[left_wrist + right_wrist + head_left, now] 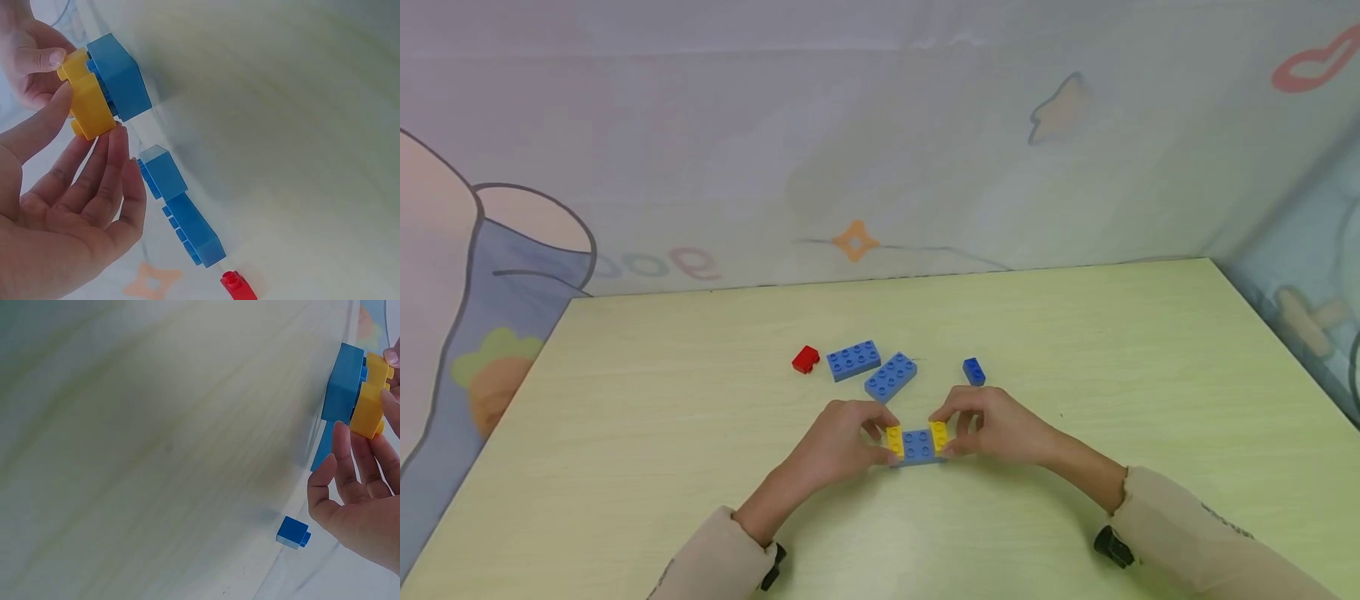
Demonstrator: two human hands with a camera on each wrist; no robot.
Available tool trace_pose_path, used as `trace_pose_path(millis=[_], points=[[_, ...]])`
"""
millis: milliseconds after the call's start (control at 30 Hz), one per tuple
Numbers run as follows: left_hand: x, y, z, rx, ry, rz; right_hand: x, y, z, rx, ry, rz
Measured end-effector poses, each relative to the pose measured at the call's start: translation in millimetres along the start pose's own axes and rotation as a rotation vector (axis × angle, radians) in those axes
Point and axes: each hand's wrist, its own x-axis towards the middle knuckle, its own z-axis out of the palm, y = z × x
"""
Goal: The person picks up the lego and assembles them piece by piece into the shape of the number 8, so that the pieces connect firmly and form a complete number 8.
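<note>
the table (647, 417) is pale wood with a faint yellow-green grain, its far edge running against a whitish cloth wall (910, 133). printed on that cloth are an orange star (855, 241), a tan star (1060, 112), a red loop (1311, 71) and pale letters (651, 265). a large cartoon shape in pink and blue, with an orange carrot (500, 383), fills the left side; a bluish cloth (1318, 242) hangs beyond the right edge.

in the middle of the table's near half, the base brick (917, 447), blue, bears two yellow bricks, one at each end. the left hand (844, 444) pinches the left yellow brick (894, 440) between thumb and fingers; the right hand (1000, 423) pinches the right yellow brick (938, 437) likewise. the hands stand apart, bare studs between them.

farther back lie a red brick (806, 360), two blue bricks (854, 361) close together and, off to the right, a small blue brick (974, 372).
</note>
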Motion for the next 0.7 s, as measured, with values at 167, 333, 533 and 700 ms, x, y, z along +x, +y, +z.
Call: trace_pose_path(millis=[167,333,533,700], points=[[0.6,0.8,0.0,0.006,0.004,-0.005,-0.4,-0.5,-0.5,0.003,0.000,0.006],[0.8,1.1,0.5,0.007,0.008,-0.006,-0.7,-0.5,-0.7,-0.004,0.002,0.005],[1.0,0.2,0.8,0.014,0.014,-0.010,-1.0,-0.5,-0.6,-0.010,0.006,0.005],[1.1,-1.2,1.3,0.015,0.011,-0.013,-1.1,-0.3,0.1,-0.006,0.009,0.003]])
